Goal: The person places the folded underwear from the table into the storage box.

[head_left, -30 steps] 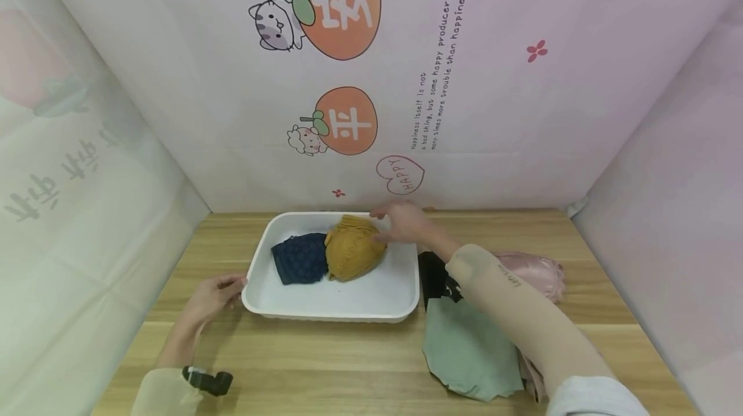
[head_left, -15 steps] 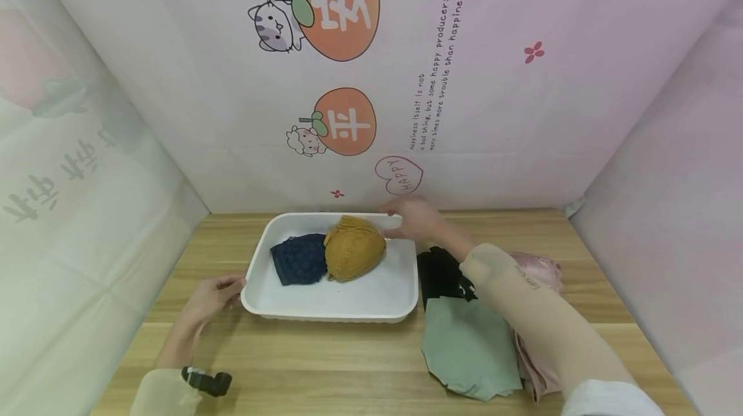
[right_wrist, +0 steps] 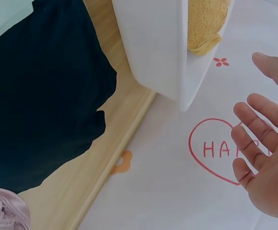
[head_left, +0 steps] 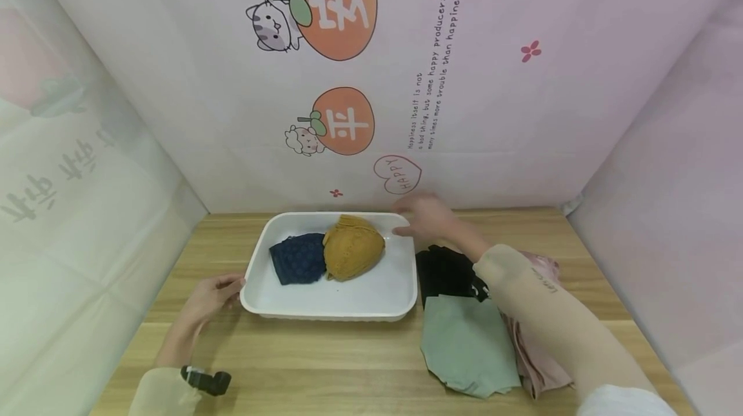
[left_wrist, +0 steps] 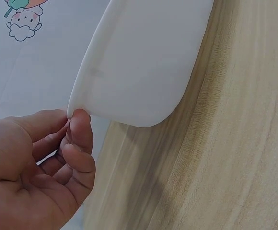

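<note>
Pinch at far left: left hand (head_left: 211, 300) grips the tray (head_left: 325, 303) by its left rim. I'd keep that pinch light and level, enough to steady without tipping. Inside the tray, navy cloth (head_left: 298, 260) touches mustard cloth (head_left: 354, 249), a rounded bundle on its right. Right hand (head_left: 426, 217), blurred in the head view, fingers loose, holds nothing at the far right corner; I'd carry it clear of the rim, so no fingertip knocks it. Farther right, black cloth (head_left: 444, 271) just beside the tray, green cloth (head_left: 469, 345) nearer me, pink cloth (head_left: 536, 364) partly hidden by the arm.
</note>
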`<action>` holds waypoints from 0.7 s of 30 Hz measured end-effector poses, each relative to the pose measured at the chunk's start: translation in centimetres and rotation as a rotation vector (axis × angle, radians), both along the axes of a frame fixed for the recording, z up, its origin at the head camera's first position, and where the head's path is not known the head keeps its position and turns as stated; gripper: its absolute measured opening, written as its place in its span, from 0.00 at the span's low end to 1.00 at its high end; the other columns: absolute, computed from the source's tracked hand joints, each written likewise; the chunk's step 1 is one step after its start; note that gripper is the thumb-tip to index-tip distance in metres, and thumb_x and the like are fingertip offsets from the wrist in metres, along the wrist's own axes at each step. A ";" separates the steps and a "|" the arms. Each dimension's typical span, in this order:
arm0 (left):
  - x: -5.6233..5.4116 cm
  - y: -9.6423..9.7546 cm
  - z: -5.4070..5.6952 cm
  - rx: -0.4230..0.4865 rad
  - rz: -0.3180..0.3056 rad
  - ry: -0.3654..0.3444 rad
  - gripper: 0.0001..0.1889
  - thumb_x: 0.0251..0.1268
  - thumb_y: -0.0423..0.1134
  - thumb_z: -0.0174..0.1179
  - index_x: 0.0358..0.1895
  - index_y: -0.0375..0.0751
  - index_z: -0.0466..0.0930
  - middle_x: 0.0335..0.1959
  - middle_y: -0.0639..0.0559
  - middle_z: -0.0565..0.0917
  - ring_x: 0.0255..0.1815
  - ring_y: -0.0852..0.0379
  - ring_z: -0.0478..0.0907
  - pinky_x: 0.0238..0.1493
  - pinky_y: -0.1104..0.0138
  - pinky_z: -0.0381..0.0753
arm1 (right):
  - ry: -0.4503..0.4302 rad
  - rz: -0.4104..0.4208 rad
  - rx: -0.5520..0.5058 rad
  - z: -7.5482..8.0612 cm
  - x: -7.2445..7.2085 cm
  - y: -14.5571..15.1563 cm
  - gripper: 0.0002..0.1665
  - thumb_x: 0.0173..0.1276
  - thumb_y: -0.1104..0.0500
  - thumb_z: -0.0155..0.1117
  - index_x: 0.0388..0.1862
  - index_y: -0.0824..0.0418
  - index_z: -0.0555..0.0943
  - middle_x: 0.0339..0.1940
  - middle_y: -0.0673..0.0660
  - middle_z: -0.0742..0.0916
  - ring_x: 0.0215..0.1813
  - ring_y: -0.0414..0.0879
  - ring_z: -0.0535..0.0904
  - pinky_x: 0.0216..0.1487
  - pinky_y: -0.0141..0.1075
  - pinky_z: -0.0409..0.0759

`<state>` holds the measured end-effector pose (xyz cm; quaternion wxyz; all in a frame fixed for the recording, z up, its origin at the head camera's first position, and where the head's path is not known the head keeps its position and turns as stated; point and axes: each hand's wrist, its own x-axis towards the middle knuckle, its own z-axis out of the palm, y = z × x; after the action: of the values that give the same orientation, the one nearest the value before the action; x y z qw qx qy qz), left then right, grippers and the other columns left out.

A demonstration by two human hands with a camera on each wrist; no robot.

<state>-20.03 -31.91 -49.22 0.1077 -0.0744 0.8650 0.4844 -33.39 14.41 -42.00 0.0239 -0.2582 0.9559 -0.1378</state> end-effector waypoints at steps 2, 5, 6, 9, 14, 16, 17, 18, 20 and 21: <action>0.0 0.0 0.0 0.000 -0.004 0.003 0.26 0.76 0.48 0.56 0.65 0.28 0.74 0.36 0.53 0.83 0.34 0.59 0.77 0.36 0.67 0.82 | 0.000 -0.005 -0.007 0.1 0.0 0.3 0.32 0.62 0.39 0.72 0.63 0.46 0.80 0.63 0.48 0.84 0.67 0.50 0.76 0.71 0.49 0.72; 0.0 0.0 0.0 0.013 -0.004 0.004 0.26 0.76 0.47 0.56 0.65 0.28 0.74 0.37 0.52 0.83 0.34 0.59 0.77 0.36 0.67 0.82 | 0.005 -0.009 -0.028 0.2 0.0 0.7 0.32 0.61 0.39 0.73 0.62 0.46 0.81 0.62 0.48 0.84 0.66 0.51 0.76 0.69 0.50 0.73; 0.1 0.0 0.0 0.014 -0.007 0.004 0.26 0.76 0.47 0.56 0.65 0.28 0.74 0.37 0.51 0.84 0.34 0.59 0.77 0.36 0.67 0.82 | 0.006 -0.010 -0.033 0.2 0.1 0.8 0.32 0.61 0.39 0.73 0.62 0.47 0.81 0.61 0.48 0.85 0.66 0.51 0.77 0.69 0.50 0.74; 0.1 0.0 0.0 0.020 -0.006 0.005 0.26 0.76 0.46 0.56 0.65 0.27 0.74 0.38 0.51 0.84 0.34 0.60 0.77 0.36 0.67 0.82 | 0.004 -0.015 -0.048 0.2 0.1 1.1 0.32 0.60 0.40 0.74 0.62 0.48 0.82 0.60 0.49 0.85 0.64 0.51 0.78 0.67 0.49 0.76; 0.2 0.1 -0.1 0.021 0.000 0.009 0.25 0.76 0.45 0.56 0.64 0.26 0.74 0.38 0.51 0.84 0.33 0.61 0.77 0.36 0.67 0.83 | 0.014 -0.023 -0.053 0.1 0.1 1.8 0.32 0.60 0.39 0.73 0.61 0.49 0.82 0.59 0.50 0.85 0.63 0.50 0.78 0.66 0.48 0.76; 0.2 0.1 -0.1 0.018 0.003 0.012 0.25 0.76 0.45 0.56 0.64 0.26 0.75 0.37 0.51 0.85 0.33 0.61 0.77 0.36 0.67 0.83 | 0.028 -0.016 -0.053 0.1 0.1 2.2 0.32 0.60 0.39 0.73 0.61 0.50 0.81 0.59 0.51 0.85 0.63 0.51 0.78 0.67 0.49 0.75; 0.2 0.1 -0.1 0.017 0.005 0.013 0.25 0.76 0.45 0.56 0.63 0.26 0.75 0.37 0.50 0.85 0.33 0.61 0.77 0.36 0.67 0.83 | 0.039 -0.012 -0.053 0.1 0.1 2.4 0.32 0.60 0.39 0.73 0.61 0.51 0.81 0.59 0.51 0.86 0.63 0.51 0.78 0.67 0.50 0.75; 0.2 0.1 -0.1 0.016 0.005 0.013 0.25 0.76 0.45 0.56 0.63 0.26 0.75 0.38 0.50 0.85 0.33 0.61 0.77 0.36 0.67 0.83 | 0.047 -0.007 -0.055 0.2 0.2 2.6 0.32 0.61 0.39 0.73 0.61 0.51 0.82 0.59 0.52 0.86 0.63 0.52 0.78 0.68 0.50 0.75; 0.1 0.1 0.0 0.017 0.005 0.012 0.25 0.76 0.45 0.56 0.64 0.26 0.75 0.38 0.50 0.85 0.33 0.61 0.78 0.36 0.67 0.83 | 0.060 -0.006 -0.048 0.2 0.3 3.0 0.33 0.61 0.39 0.72 0.61 0.52 0.81 0.60 0.52 0.85 0.64 0.53 0.78 0.69 0.51 0.73; 0.1 0.1 0.1 0.017 0.005 0.013 0.25 0.76 0.45 0.56 0.64 0.26 0.75 0.38 0.50 0.85 0.33 0.61 0.78 0.36 0.67 0.83 | 0.066 -0.004 -0.049 0.3 0.3 3.3 0.32 0.61 0.40 0.73 0.61 0.53 0.82 0.60 0.53 0.86 0.64 0.53 0.78 0.69 0.52 0.73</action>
<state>-19.91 -31.78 -49.12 0.1014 -0.0727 0.8615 0.4922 -33.04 17.67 -41.74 -0.0143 -0.2612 0.9530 -0.1528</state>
